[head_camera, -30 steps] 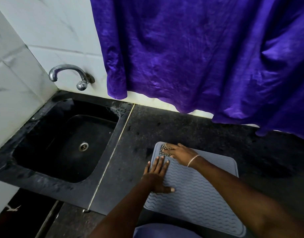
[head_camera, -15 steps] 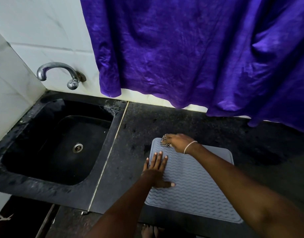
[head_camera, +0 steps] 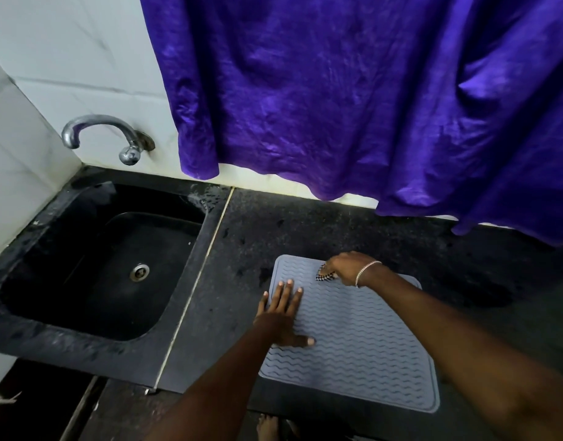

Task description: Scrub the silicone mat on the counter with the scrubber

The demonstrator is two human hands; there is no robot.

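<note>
A grey silicone mat [head_camera: 359,345] with wavy ridges lies flat on the dark counter [head_camera: 305,230], near its front edge. My left hand [head_camera: 281,316] presses flat on the mat's left side, fingers straight and spread. My right hand [head_camera: 348,267], a bracelet at its wrist, grips a small black-and-white checkered scrubber [head_camera: 325,275] against the mat's far edge, towards its middle. Most of the scrubber is hidden under my fingers.
A black sink [head_camera: 92,265] with a round drain [head_camera: 139,271] is set into the counter on the left, under a chrome tap [head_camera: 105,135]. A purple curtain [head_camera: 369,100] hangs over the back of the counter. White tiles cover the walls.
My right hand has slid the scrubber to the right along the mat's far edge, away from the far left corner. My left hand has stayed pressed in place.
</note>
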